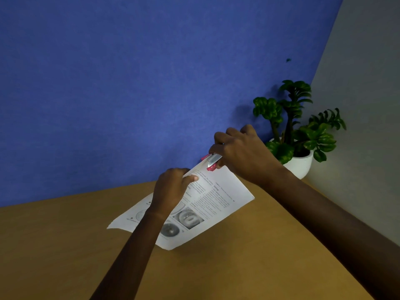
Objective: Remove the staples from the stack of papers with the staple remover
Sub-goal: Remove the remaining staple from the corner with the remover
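A stack of white printed papers (218, 198) with text and grey pictures is tilted up off the wooden table, its far corner raised. My left hand (171, 189) pinches the papers near that raised top edge, thumb on the printed side. My right hand (240, 152) is closed on a pink and silver staple remover (211, 162), whose jaws sit at the top corner of the papers. The staple itself is too small to make out.
The brown wooden table (216, 273) runs back to a blue wall (129, 94). A green plant in a white pot (303, 163) stands in the far right corner, close behind my right hand. A grey wall (368, 105) is on the right.
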`<state>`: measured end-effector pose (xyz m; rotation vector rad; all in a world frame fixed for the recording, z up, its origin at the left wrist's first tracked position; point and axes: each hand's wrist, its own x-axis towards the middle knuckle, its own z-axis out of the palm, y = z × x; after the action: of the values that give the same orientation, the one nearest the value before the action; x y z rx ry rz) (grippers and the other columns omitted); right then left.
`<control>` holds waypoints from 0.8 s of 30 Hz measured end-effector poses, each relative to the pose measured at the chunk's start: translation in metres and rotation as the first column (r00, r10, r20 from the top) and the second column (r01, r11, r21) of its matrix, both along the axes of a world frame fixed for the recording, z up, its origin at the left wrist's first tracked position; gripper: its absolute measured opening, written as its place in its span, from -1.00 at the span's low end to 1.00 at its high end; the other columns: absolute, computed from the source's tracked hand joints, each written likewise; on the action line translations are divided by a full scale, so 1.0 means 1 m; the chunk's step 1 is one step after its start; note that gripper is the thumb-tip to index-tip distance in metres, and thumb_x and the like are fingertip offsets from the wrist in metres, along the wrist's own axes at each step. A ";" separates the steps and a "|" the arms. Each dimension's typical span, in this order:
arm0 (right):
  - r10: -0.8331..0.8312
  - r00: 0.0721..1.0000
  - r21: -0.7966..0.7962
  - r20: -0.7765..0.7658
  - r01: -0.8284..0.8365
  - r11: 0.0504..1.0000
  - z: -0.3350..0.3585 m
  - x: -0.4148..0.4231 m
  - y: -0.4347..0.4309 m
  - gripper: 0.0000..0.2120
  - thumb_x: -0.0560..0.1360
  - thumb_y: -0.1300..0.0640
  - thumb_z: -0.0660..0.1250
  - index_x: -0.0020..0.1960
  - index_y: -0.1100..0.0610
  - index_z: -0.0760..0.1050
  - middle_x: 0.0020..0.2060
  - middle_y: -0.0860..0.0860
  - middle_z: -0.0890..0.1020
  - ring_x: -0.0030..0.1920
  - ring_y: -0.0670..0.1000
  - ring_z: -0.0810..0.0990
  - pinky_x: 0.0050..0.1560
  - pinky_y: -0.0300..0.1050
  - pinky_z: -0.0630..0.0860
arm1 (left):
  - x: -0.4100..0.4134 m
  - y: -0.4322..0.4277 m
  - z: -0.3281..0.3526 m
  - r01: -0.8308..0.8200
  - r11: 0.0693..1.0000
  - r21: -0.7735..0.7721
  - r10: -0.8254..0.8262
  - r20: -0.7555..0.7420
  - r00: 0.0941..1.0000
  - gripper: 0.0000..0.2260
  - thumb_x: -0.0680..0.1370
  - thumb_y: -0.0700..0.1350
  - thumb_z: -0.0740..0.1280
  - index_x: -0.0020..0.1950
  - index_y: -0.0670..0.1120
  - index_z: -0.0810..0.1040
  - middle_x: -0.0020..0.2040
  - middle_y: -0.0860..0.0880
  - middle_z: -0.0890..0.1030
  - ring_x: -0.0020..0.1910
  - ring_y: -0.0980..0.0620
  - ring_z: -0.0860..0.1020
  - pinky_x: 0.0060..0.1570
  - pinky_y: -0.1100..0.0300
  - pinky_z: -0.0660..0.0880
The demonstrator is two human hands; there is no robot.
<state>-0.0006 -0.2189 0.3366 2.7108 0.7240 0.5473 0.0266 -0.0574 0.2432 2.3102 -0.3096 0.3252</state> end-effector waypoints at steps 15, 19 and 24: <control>0.178 0.963 0.154 0.200 -0.210 0.965 -0.033 0.022 -0.010 -0.65 0.03 0.18 0.63 -0.24 0.22 0.63 -0.33 0.11 0.68 -0.37 0.07 0.63 -0.25 -0.09 0.58 | 0.003 -0.003 -0.004 -0.010 0.999 0.036 0.010 0.001 1.000 -0.68 0.51 -0.04 0.26 0.18 -0.20 0.49 0.17 -0.14 0.59 0.11 -0.11 0.55 0.02 0.28 0.34; 0.088 0.976 0.233 0.201 -0.135 0.963 -0.045 0.028 -0.011 -0.63 0.09 0.18 0.62 -0.15 0.22 0.62 -0.28 0.12 0.67 -0.31 0.11 0.65 -0.25 -0.03 0.58 | 0.006 -0.004 -0.007 -0.041 0.997 0.059 0.040 0.023 0.999 -0.68 0.52 -0.03 0.25 0.15 -0.21 0.51 0.14 -0.15 0.61 0.09 -0.13 0.57 0.01 0.23 0.40; -0.109 0.994 0.544 0.002 0.090 0.834 -0.066 0.037 -0.019 -0.60 0.44 0.12 0.37 0.23 0.23 0.43 0.10 0.24 0.55 0.09 0.23 0.52 0.06 0.11 0.47 | 0.013 0.004 -0.007 -0.147 0.987 -0.059 0.147 0.001 0.989 -0.71 0.52 -0.02 0.26 0.07 -0.22 0.56 0.05 -0.17 0.64 -0.02 -0.14 0.60 -0.11 0.11 0.48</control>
<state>0.0365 -0.2375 0.2706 3.2252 0.4598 0.8852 0.0396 -0.0532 0.2363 2.2789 -0.1302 0.4092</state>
